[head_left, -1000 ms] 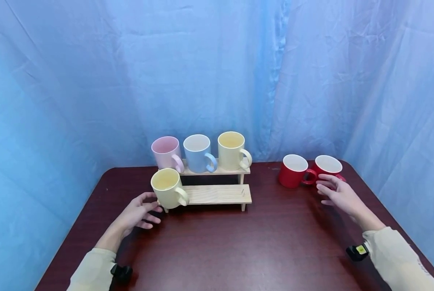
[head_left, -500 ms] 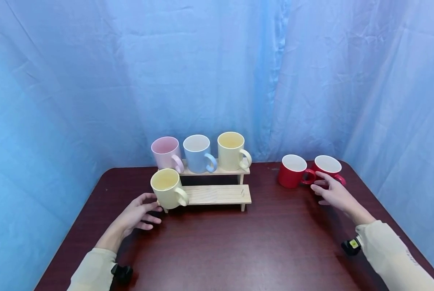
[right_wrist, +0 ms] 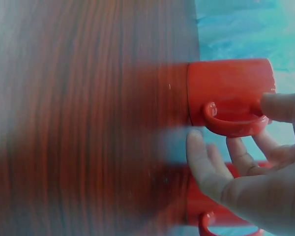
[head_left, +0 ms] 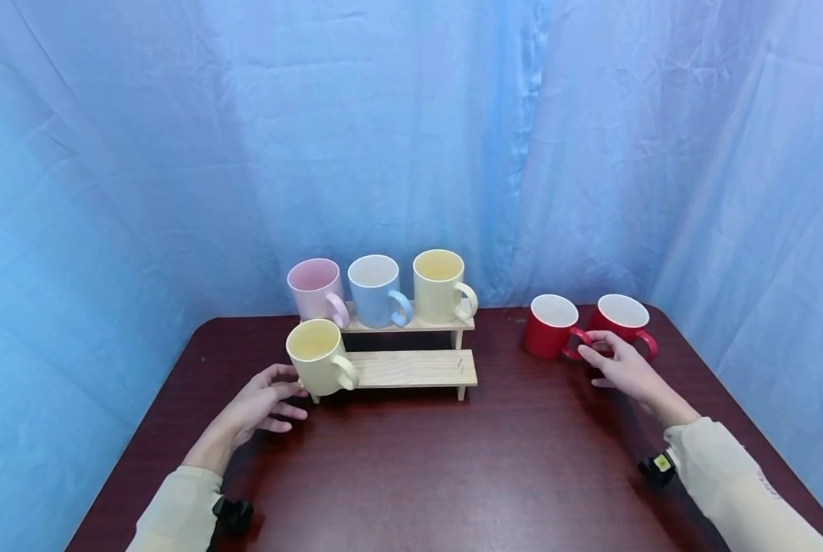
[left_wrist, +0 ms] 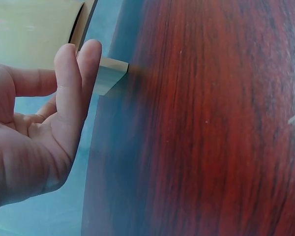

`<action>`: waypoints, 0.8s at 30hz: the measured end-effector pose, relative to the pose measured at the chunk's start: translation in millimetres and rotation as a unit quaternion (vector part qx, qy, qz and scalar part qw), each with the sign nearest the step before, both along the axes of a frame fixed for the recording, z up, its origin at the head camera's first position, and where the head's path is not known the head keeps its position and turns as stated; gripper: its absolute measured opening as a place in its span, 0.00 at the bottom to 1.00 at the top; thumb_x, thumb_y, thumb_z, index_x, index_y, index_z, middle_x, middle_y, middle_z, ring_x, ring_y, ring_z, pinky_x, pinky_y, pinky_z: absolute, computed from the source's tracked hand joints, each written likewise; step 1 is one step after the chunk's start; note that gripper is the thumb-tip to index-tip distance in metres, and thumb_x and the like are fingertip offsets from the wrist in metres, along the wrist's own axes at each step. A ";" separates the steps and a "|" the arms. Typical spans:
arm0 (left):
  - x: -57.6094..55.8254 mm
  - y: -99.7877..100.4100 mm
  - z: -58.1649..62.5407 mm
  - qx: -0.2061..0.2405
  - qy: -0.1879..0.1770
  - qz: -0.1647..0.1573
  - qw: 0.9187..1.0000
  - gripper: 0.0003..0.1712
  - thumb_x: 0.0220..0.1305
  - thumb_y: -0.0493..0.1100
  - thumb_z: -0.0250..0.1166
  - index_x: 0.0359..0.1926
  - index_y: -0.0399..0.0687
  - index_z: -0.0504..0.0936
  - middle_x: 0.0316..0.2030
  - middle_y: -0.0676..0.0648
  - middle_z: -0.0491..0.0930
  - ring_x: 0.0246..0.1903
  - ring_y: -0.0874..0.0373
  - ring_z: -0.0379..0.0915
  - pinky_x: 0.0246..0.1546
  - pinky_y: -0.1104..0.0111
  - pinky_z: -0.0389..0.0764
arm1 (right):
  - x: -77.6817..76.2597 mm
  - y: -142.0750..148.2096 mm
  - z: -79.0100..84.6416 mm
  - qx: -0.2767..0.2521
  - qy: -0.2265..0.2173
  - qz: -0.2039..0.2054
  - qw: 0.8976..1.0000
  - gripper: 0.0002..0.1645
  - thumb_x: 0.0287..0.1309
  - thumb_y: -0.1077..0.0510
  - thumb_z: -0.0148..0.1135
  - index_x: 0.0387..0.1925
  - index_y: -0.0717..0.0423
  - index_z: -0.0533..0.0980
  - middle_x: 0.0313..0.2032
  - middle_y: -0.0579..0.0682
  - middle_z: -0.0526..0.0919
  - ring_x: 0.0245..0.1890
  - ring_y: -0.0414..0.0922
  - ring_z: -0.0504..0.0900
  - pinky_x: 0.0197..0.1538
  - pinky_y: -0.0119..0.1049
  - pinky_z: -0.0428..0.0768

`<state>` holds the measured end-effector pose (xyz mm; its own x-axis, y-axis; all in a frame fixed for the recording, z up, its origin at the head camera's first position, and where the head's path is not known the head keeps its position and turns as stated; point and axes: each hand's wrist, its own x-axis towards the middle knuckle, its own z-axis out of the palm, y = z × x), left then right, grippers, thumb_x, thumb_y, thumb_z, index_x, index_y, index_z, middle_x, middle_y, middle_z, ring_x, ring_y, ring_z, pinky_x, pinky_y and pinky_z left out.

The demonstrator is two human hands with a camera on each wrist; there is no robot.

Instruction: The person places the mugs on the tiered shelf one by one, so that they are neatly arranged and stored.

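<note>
In the head view my left hand (head_left: 256, 410) is beside a pale yellow mug (head_left: 315, 364) at the left end of a wooden rack's lower shelf (head_left: 408, 369). Its fingers are loosely bent, the fingertips close to the mug's base and shelf end; contact is unclear. At the right, my right hand (head_left: 621, 372) has thumb and fingers around the handle (right_wrist: 236, 128) of the nearer red mug (head_left: 548, 331), pinching it. That mug stands on the table. A second red mug (head_left: 621, 313) is partly hidden behind the right hand.
On the rack's upper shelf stand a pink mug (head_left: 313, 291), a light blue mug (head_left: 372, 295) and another yellow mug (head_left: 437, 291). The dark red wooden table (head_left: 411, 468) reaches back to blue curtains (head_left: 384, 138).
My right hand has moved left, from the second red mug to the nearer one's handle. That mug has shifted slightly left. The left hand has stayed almost still.
</note>
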<state>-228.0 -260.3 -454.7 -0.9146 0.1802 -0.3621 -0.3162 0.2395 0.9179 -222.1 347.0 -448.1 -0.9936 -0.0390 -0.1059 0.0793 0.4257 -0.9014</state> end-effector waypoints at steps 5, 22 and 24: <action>-0.5 -0.1 0.7 -0.004 0.001 0.001 1.000 0.26 0.75 0.46 0.58 0.67 0.42 0.63 0.54 0.36 0.77 0.37 0.51 0.84 0.27 0.64 0.83 | -4.3 -5.6 -2.2 -0.048 -0.026 0.002 0.999 0.42 0.76 0.42 0.52 0.73 0.68 0.53 0.66 0.70 0.63 0.62 0.57 0.69 0.54 0.53 0.81; -0.5 -1.7 -1.3 -0.007 0.023 -0.021 0.999 0.30 0.76 0.44 0.55 0.75 0.51 0.59 0.51 0.34 0.76 0.33 0.50 0.82 0.23 0.64 0.81 | -4.1 -11.0 -8.6 -0.151 -0.067 0.047 0.985 0.24 0.77 0.47 0.52 0.57 0.63 0.69 0.50 0.58 0.82 0.53 0.55 0.84 0.53 0.50 0.82; -0.4 -1.9 -1.7 -0.006 0.024 -0.022 0.999 0.30 0.76 0.44 0.56 0.75 0.51 0.59 0.52 0.34 0.76 0.33 0.51 0.82 0.23 0.64 0.82 | -3.4 -11.1 -9.4 -0.153 -0.062 0.044 0.985 0.23 0.77 0.47 0.53 0.57 0.63 0.70 0.49 0.57 0.83 0.52 0.54 0.85 0.53 0.49 0.83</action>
<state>-228.4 -262.2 -456.4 -0.9225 0.2160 -0.3198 -0.2604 0.2634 0.9289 -225.5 335.9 -457.5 -0.9649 -0.1742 -0.1965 0.1721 0.1459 -0.9742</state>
